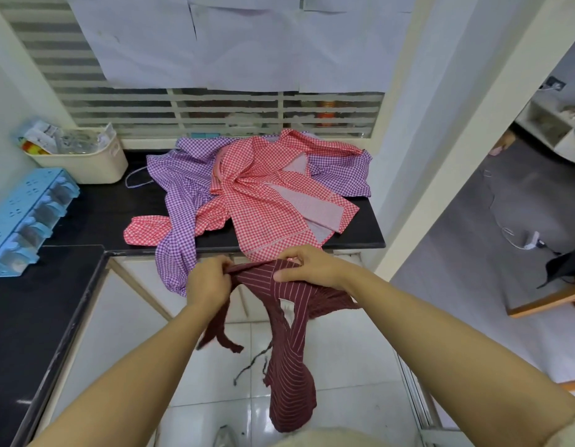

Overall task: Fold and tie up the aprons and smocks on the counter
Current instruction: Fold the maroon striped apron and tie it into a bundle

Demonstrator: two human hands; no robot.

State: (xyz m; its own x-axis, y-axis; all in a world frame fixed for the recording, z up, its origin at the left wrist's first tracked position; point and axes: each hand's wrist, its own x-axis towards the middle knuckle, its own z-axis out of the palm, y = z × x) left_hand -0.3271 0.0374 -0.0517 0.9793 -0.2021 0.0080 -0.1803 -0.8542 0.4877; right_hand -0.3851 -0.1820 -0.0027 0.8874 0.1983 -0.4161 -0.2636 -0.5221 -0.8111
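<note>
A maroon apron with thin white stripes [291, 356] hangs in the air in front of the counter edge, its ties dangling toward the floor. My left hand [208, 280] grips its top edge on the left. My right hand [307, 266] pinches the same top edge on the right. On the black counter [96, 208] behind lie a red-and-white checked smock [266, 195] spread unfolded and a purple checked smock [179, 188] partly under it, one purple sleeve hanging over the counter's front edge.
A cream basket [86, 162] of packets stands at the counter's back left. A blue drawer organiser [25, 214] sits on the left wing. White tiled floor lies below, a wall corner at right, a doorway beyond it.
</note>
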